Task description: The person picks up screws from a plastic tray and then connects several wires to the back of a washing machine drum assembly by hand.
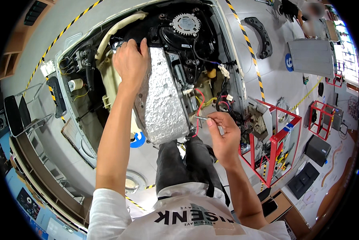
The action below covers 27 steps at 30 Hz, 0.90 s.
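My left hand (129, 66) has its fingers curled over the upper end of a silver foil-covered part (159, 108), beside a black moulded housing (203, 48) with a round finned metal piece (186, 24). My right hand (223, 136) pinches a thin metal tool (202, 118), whose tip is at the lower right side of the foil part, near a loose red wire (201, 98). Whether the tip touches is unclear. An open metal cabinet (240, 76) surrounds these parts, with cream plastic (110, 92) on the left and cable connectors (224, 70) on the right.
My legs are below the foil part. Red-framed stands (274, 144) are at right, with a grey panel (309, 58) and a person (297, 16) beyond. A black chair (17, 116) and wooden shelving (11, 56) are at left. Striped tape (251, 48) crosses the floor.
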Each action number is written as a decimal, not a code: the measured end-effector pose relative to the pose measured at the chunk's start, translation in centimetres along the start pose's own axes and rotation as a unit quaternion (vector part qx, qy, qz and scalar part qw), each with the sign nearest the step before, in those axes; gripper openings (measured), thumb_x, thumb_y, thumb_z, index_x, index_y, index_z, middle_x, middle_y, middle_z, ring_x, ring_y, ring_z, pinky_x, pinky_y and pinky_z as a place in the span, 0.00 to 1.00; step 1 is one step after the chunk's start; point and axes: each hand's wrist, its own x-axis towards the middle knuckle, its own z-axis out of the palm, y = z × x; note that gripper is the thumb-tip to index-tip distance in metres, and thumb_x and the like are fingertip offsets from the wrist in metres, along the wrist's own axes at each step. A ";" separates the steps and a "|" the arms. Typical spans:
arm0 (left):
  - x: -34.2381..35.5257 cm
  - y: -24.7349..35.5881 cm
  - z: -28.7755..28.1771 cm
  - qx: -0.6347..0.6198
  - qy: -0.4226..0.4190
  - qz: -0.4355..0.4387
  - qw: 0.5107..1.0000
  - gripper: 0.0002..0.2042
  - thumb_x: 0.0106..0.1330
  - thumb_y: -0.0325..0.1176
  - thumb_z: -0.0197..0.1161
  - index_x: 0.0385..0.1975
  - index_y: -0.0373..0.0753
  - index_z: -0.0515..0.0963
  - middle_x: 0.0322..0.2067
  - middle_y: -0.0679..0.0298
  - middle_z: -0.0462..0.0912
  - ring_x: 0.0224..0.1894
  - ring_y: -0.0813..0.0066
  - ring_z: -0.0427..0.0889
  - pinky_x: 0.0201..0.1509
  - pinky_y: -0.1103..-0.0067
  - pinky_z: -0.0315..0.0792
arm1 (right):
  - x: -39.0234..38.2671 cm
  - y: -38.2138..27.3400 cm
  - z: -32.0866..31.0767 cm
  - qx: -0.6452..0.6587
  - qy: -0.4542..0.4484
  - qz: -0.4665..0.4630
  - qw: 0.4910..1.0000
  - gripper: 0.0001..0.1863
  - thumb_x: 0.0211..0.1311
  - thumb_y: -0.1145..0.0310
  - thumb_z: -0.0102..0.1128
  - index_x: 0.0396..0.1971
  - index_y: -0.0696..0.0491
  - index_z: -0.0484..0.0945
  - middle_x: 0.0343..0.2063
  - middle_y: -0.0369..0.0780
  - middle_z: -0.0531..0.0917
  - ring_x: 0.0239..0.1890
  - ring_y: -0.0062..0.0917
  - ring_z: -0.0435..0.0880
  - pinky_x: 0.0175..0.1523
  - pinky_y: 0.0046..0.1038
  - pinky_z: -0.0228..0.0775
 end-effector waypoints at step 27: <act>-16.7 8.9 -20.5 -0.856 -0.278 -0.436 0.000 0.44 0.66 0.65 0.32 0.64 0.22 0.48 0.65 0.40 0.51 0.67 0.47 0.54 0.70 0.60 0.50 | -11.3 -3.7 -4.0 0.003 -0.038 -0.142 0.989 0.10 0.59 0.83 0.56 0.41 0.61 0.73 0.40 0.41 0.80 0.40 0.19 0.80 0.48 0.19 0.70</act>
